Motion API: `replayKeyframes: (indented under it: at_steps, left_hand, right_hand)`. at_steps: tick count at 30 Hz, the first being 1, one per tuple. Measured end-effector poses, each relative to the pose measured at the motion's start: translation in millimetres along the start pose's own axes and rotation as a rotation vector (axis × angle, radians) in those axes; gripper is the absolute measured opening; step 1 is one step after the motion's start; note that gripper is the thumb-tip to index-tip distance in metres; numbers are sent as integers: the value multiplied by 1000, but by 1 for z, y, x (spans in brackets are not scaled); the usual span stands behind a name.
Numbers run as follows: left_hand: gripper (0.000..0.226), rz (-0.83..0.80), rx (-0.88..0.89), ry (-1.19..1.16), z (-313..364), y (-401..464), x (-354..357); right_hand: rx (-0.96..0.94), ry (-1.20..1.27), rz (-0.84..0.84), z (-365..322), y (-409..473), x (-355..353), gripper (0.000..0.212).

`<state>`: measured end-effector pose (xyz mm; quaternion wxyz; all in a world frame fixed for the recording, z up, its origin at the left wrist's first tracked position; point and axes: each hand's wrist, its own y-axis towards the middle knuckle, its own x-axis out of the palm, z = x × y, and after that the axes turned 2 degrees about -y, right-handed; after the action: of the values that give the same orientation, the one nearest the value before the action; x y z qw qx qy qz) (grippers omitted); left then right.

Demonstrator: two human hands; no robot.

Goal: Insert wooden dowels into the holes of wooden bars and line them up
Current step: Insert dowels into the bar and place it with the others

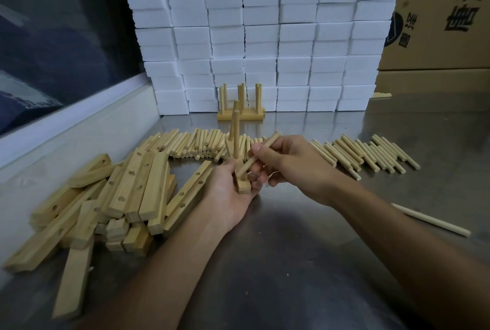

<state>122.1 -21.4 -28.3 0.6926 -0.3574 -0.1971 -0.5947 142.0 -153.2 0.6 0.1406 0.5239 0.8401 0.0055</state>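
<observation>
My left hand [226, 191] grips a wooden bar [243, 187] from below, its near end pointing toward me. Two dowels [235, 128] stand upright in the bar's holes farther along. My right hand [287, 162] pinches another dowel [261, 152] at a slant, its lower end down at the bar's near hole. Finished bars with upright dowels [240, 108] stand at the back against the white blocks. Loose dowels [196, 144] lie in a row behind my hands, with more dowels [371, 154] to the right.
A heap of drilled wooden bars [111, 197] lies at the left on the steel table [291, 250]. A single long thin stick [429, 219] lies at the right. Stacked white foam blocks [265, 37] form a back wall, with cardboard boxes [437, 24] at the right.
</observation>
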Motion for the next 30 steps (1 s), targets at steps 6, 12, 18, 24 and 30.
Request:
replayKeyframes:
  at_steps: [6,12,18,24,30]
  left_hand:
    - [48,-41,18,35,-2,2,-3]
    - [48,-34,6,19,-2,3,-4]
    - [44,-13,5,29,-2,3,-3]
    - [42,45,-10,12,-2,4,-2]
    - [45,61,3,19,-3,8,-4]
  right_hand:
    - [-72,-184,-5,3,0,2,27]
    - [-153,-392,29,2,3,4,26]
    - [-173,-511,39,-1,2,5,21]
    - [-262,-743,30,-10,0,15,22]
    - [-336,-676,95,-8,0,15,21]
